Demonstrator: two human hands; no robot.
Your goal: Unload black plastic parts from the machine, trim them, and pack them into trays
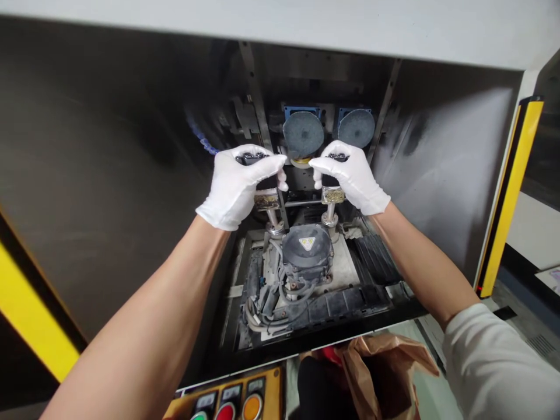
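My left hand (234,186), in a white glove, is closed round a small glossy black part (251,158). That part is just above a worn block (268,202) on a metal post. On the other side, my gloved right hand (355,178) grips a second glossy black part (338,157) over a matching block (333,195) on its own post. Thumbs and fingers point toward each other with a gap between the hands. Most of each part is hidden by the gloves, so I cannot tell its full shape or whether it is seated on its block.
Two round grey discs (303,133) hang behind my hands. Below stands a black motor-like housing (307,248) with cables. Dark metal walls enclose both sides, and a yellow post (511,198) is at right. Nearest me are a button panel (273,396) and a brown paper bag (363,373).
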